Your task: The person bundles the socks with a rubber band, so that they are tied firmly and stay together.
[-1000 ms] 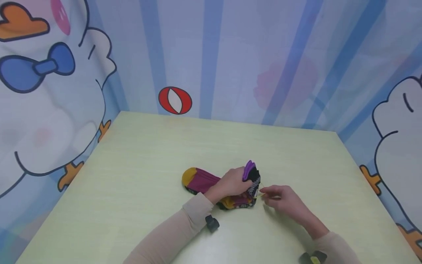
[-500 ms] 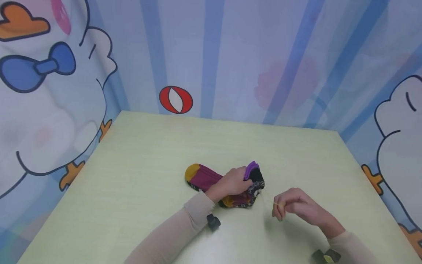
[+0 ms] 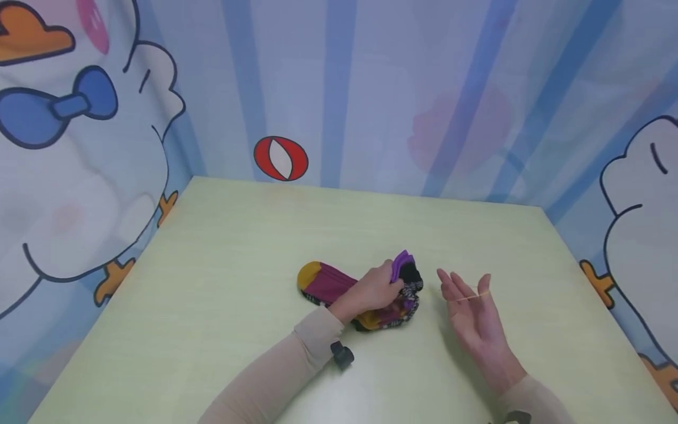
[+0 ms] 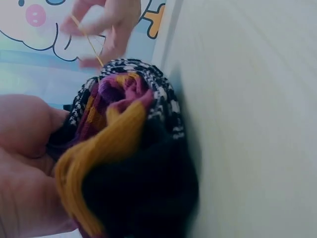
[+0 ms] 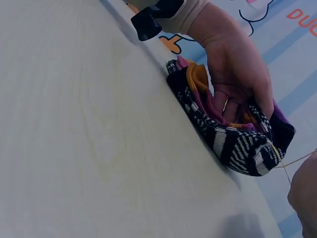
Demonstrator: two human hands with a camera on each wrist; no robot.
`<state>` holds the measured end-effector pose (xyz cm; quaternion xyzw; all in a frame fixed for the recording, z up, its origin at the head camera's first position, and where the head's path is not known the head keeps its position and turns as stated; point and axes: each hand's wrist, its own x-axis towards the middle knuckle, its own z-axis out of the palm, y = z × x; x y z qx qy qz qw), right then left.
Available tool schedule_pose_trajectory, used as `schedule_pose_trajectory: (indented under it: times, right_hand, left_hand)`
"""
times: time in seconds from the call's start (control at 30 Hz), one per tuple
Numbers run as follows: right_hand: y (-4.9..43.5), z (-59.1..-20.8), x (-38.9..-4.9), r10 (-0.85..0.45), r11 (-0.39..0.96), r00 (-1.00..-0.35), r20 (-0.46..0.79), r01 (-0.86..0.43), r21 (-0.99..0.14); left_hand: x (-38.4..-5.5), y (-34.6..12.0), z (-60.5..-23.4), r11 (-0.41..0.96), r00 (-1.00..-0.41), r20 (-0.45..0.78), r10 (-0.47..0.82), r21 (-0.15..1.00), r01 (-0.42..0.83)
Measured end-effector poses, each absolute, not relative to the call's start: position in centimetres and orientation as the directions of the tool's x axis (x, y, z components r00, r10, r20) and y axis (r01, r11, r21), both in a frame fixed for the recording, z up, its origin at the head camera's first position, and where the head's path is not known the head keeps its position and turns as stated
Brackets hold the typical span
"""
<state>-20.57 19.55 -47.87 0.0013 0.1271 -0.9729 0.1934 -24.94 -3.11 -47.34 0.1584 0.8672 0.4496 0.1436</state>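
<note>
My left hand [image 3: 373, 288] grips a folded pair of socks [image 3: 329, 284] at mid-table, fingers tucked into the fold. The socks are maroon with mustard toes, black-and-white patterned parts and purple cuffs. In the right wrist view, the patterned fold of the socks [image 5: 242, 148] faces the camera. To their right, my right hand [image 3: 479, 330] is raised palm up, fingers and thumb spread straight. A thin yellow rubber band [image 3: 467, 298] stretches between its fingers and thumb. In the left wrist view, the rubber band [image 4: 88, 39] runs down towards the socks; whether it touches them I cannot tell.
A pale yellow-green table [image 3: 238, 235] lies beneath both hands. Cartoon-printed cloth [image 3: 381, 88] stands along its back and sides. A small black camera [image 3: 342, 355] is strapped at the left wrist.
My right hand drew back from the socks, then turned palm up and spread its fingers with the rubber band stretched across them. My left hand kept its grip, the sock end shifting slightly.
</note>
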Motion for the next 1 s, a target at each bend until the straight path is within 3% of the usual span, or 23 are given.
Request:
schedule_pose_trajectory:
  times: [0.13, 0.27, 0.5, 0.57, 0.73, 0.87, 1.0]
  right_hand:
    - [18.2, -47.2, -21.5, -0.243, -0.837, -0.959, -0.146, 0.283, -0.468]
    - [17.3, -47.0, -21.9, -0.087, -0.704, -0.99, -0.113, 0.141, -0.696]
    - [17.1, -47.2, -21.6, 0.126, -0.656, -0.99, -0.069, -0.031, -0.754]
    - [17.0, -47.2, -21.5, 0.136, -0.6, -0.99, -0.038, -0.051, -0.799]
    - [16.3, -47.5, -21.3, 0.084, -0.25, -0.978, 0.191, -0.206, -0.946]
    - [16.3, -47.7, -21.0, -0.055, -0.036, -0.943, 0.328, -0.326, -0.945]
    - [16.6, -47.7, -21.0, -0.177, 0.156, -0.921, 0.348, -0.375, -0.914]
  left_hand:
    - [-24.9, -3.0, -47.3, 0.539, -0.916, -0.098, 0.389, 0.831, 0.14]
    - [-24.8, -2.8, -47.4, 0.532, -0.913, -0.094, 0.398, 0.834, 0.146]
    - [-24.5, -2.6, -47.1, 0.517, -0.905, -0.096, 0.415, 0.843, 0.148]
    - [-24.7, -2.6, -47.1, 0.525, -0.905, -0.091, 0.416, 0.836, 0.157]
    - [-25.0, -2.6, -47.2, 0.47, -0.916, -0.094, 0.389, 0.876, 0.11]
    - [-24.9, -2.3, -47.5, 0.423, -0.924, -0.098, 0.368, 0.903, 0.073]
    - [-24.8, -2.2, -47.5, 0.422, -0.928, -0.103, 0.358, 0.904, 0.062]
